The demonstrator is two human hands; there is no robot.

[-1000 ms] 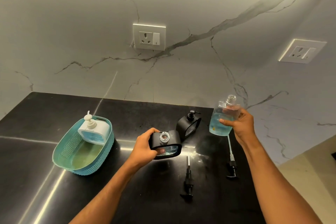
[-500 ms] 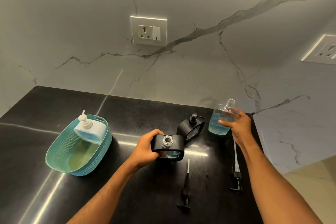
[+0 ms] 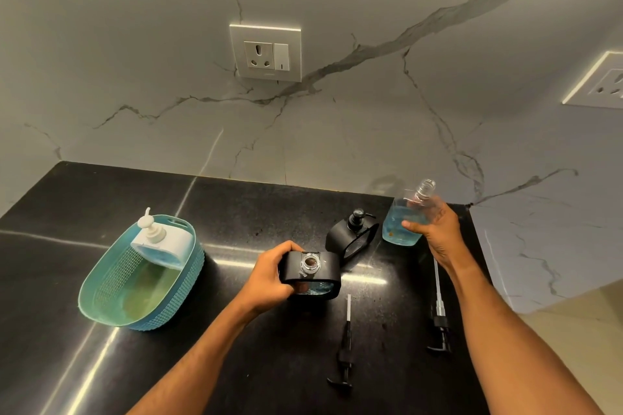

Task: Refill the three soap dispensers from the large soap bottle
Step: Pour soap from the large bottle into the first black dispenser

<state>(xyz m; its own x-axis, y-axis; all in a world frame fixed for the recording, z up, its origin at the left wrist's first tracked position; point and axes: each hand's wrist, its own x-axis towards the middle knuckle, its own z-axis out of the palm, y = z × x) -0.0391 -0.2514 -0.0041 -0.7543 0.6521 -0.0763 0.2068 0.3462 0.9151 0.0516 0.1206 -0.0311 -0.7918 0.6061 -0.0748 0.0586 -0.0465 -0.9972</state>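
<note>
Worktop: a black shiny stone worktop (image 3: 101, 199) with thin pale lines across it and bright streaks of light on it.
Wall: a pale marble wall (image 3: 337, 131) with dark crack-like veins stands behind the worktop and turns a corner on the right.
Sockets: a white plug socket (image 3: 265, 52) sits on the back wall, and part of a second socket (image 3: 603, 84) shows on the right wall.
Floor: a strip of light floor (image 3: 580, 330) shows at the far right, below the worktop edge.
Left hand: the left hand (image 3: 269, 276) has its grip closed round the open black dispenser (image 3: 312, 274), which is near the middle of the worktop. Its round mouth has no pump on it, and a little blue soap shows inside.
Right hand: the right hand (image 3: 435, 229) has its grip closed round the large soap bottle (image 3: 403, 217), held up near the right back of the worktop. The bottle is clear, tilted, open at the top and part full of blue soap.
Second black dispenser: the capped black dispenser (image 3: 352, 239) stands between the two hands with its pump on.
Basket: a blue-green basket (image 3: 101, 283) sits at the left, and the white dispenser (image 3: 165, 242) leans in its far end.
Loose pumps: the short black pump (image 3: 344, 347) and the long black pump (image 3: 440, 317) lie flat on the worktop near the front, apart from each other.
</note>
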